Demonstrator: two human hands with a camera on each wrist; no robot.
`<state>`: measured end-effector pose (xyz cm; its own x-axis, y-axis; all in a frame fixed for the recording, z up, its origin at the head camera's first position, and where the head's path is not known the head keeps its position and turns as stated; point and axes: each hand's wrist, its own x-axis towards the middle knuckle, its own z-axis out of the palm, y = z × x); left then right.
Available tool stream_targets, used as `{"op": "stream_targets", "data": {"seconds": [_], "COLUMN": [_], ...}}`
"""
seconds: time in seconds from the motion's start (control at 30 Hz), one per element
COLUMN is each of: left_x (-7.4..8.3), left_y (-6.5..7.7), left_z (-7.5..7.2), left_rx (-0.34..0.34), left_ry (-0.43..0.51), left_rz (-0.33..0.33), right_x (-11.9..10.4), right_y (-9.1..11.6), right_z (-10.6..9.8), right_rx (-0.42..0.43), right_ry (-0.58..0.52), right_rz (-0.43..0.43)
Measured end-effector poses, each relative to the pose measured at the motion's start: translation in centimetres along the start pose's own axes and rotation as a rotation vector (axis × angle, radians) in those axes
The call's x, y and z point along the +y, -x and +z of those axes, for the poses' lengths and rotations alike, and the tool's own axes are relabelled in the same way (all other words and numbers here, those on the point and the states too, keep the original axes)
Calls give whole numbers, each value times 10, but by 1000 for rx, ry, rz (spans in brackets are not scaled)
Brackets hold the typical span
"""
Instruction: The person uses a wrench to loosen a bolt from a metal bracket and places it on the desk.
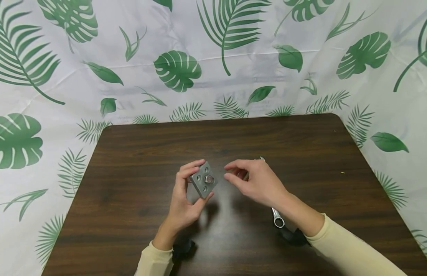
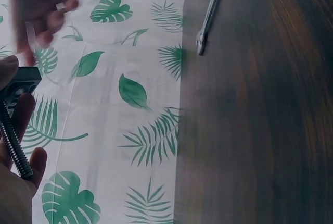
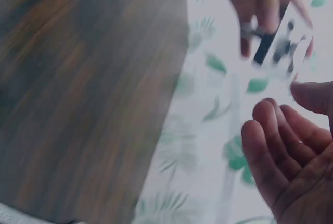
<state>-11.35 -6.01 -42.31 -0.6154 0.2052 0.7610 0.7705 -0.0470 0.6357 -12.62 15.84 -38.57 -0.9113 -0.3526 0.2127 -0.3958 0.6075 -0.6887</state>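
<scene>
My left hand (image 1: 183, 205) grips a square grey metal plate (image 1: 201, 184) by its edges, tilted above the table. The plate has a hole near each corner, and a hex bolt (image 1: 209, 179) sits through its middle. In the left wrist view, the bolt's long threaded shank (image 2: 14, 143) sticks out behind, alongside the fingers. To the right of the plate and apart from it, my right hand (image 1: 258, 184) hovers with loosely bent fingers. Nothing shows between its fingers and thumb in the right wrist view, where the plate (image 3: 283, 39) is blurred.
A combination wrench (image 1: 278, 219) lies on the dark wood table (image 1: 137, 168), partly hidden below my right forearm. Its shaft (image 2: 210, 15) shows in the left wrist view. Behind the table hangs a white leaf-print cloth (image 1: 137, 73).
</scene>
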Motion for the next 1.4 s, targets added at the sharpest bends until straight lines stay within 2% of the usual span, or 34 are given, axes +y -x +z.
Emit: {"op": "stream_targets", "data": {"seconds": [0.1, 0.2, 0.53, 0.83, 0.97, 1.23, 1.4], "left_x": [1, 1, 1, -1, -1, -1, -1], "left_y": [-2, -3, -8, -13, -14, -14, -14], "left_z": [2, 4, 6, 2, 2, 2, 2], "left_rx": [9, 14, 4, 17, 12, 3, -1], "left_ry": [-10, -19, -38, -67, -48, -33, -44], "left_rz": [0, 14, 38, 55, 57, 56, 60], "right_x": [-15, -24, -29, -27, -27, -31, -32], "right_y": [-2, -5, -12, -14, -13, -13, -13], "right_z": [5, 9, 14, 7, 5, 8, 9], "right_rx": [20, 37, 60, 56, 56, 69, 60], "right_ry": [-44, -47, 24, 111, 119, 85, 85], "right_rz": [-125, -200, -258, -399, -385, -235, -236]}}
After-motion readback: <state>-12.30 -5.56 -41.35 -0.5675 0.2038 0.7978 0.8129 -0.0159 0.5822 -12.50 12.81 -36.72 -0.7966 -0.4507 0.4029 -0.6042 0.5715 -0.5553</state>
